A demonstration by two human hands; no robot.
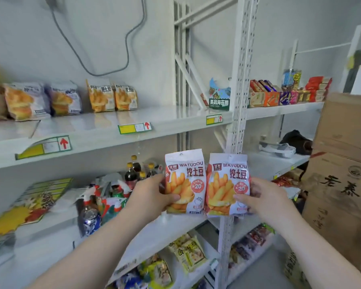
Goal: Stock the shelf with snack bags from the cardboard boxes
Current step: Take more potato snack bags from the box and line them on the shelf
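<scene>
The left grip (pixel 152 195) pinches one snack bag (pixel 184 184) at its lower side, thumb on the front; the right grip (pixel 261 197) pinches a second bag (pixel 227 186) likewise; both are held upright, side by side, below the upper shelf (pixel 154 119). Risks: slick film may slip from a thumb pinch during the lift; hasty placement may topple the standing bags (pixel 112 97) there.

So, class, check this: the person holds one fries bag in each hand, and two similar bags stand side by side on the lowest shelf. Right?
Wrong shelf. The head view shows the left hand and right hand each holding a fries bag, but the two similar bags stand side by side on the upper shelf, not the lowest.
</scene>
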